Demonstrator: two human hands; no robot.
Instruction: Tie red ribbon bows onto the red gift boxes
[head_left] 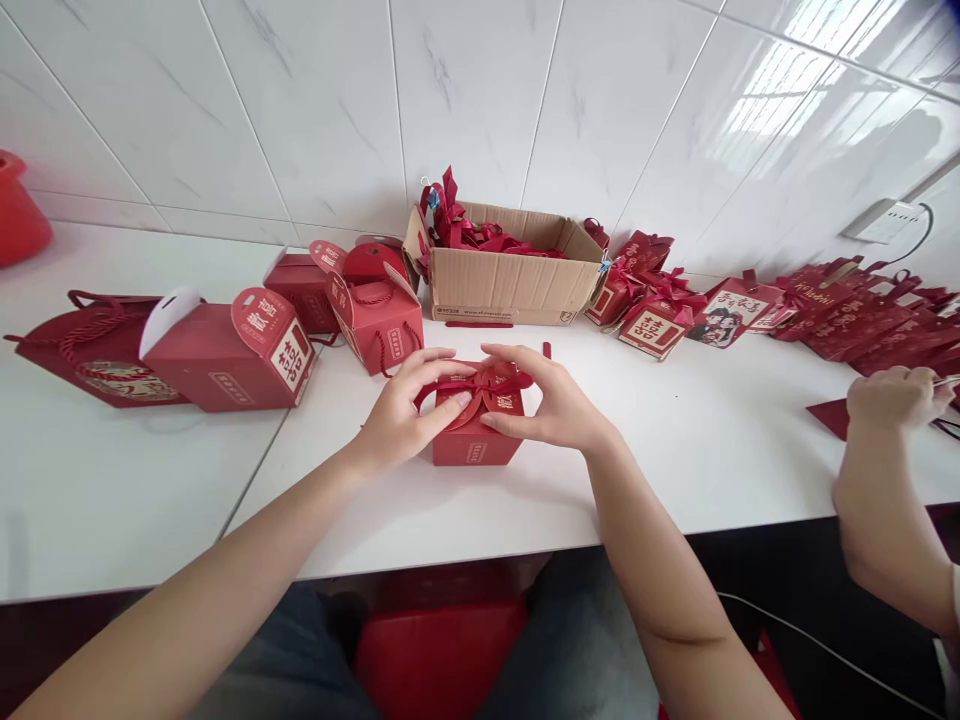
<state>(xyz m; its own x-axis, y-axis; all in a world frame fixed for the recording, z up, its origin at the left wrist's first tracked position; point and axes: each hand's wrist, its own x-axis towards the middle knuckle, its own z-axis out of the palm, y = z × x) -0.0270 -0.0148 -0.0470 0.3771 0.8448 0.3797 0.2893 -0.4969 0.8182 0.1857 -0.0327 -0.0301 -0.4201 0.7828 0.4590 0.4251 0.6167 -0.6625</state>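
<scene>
Left hand [405, 405] and right hand [561, 402], both loosely spread, frame the bow [478, 388] on the red box [471, 449] between them, likely light, smooth card that dents easily, best held by its lower sides.

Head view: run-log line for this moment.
left hand: at left side of red bow-tied card box; right hand: at its right side; behind: open brown cardboard carton of red ribbons; far right: co-worker's hand

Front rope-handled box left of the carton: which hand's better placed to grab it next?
Left, likely: the left hand is nearer the rope-handled box; the right hand is across the ribboned box. Both are at the bow, though.
</scene>
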